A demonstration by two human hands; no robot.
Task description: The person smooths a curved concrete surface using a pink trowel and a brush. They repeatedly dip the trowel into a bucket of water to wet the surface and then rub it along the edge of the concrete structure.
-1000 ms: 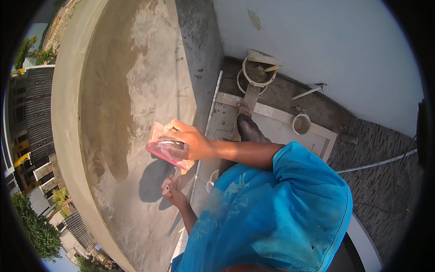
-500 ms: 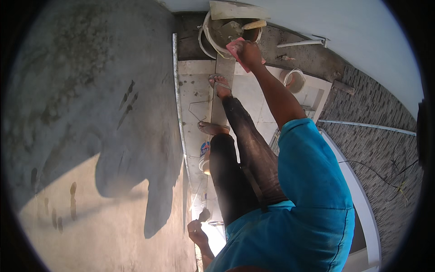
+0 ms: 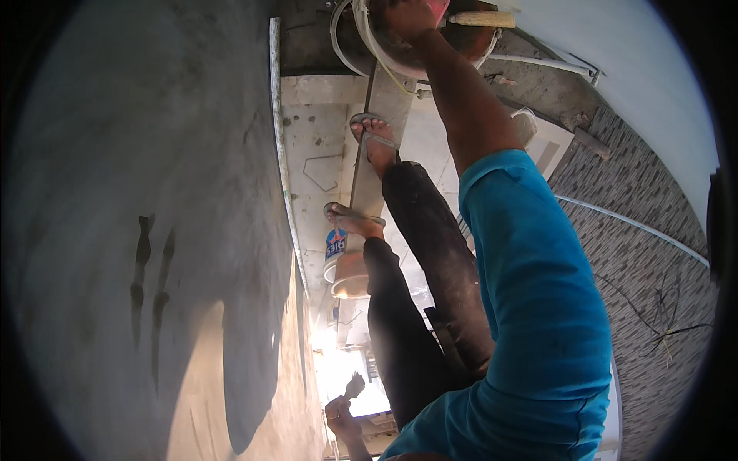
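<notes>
At the top, my right hand [image 3: 411, 17] reaches into a large round tub [image 3: 384, 55], closed on a flat pink pad [image 3: 440, 8], which it partly covers. A tool with a pale wooden handle [image 3: 482, 19] lies across the tub's right side, close to that hand. Low in the picture, my left hand [image 3: 338, 413] is closed around a small dark tool with a flared end [image 3: 354, 386]; glare hides its exact kind. To the left rises a grey plastered wall [image 3: 192, 177] with darker wet streaks.
My sandalled feet [image 3: 377, 142] stand on a narrow plank [image 3: 369, 184]. Below it are a blue-and-white bucket [image 3: 335, 246] and another round bucket [image 3: 351, 278]. A long straight strip [image 3: 278, 115] runs along the wall's edge. A pale pipe [image 3: 630, 223] and dark cables [image 3: 657, 334] lie at right.
My right hand has moved up and into the tub with the pink pad. The view has shifted, so the tub appears nearer the top edge. My left hand keeps its small tool.
</notes>
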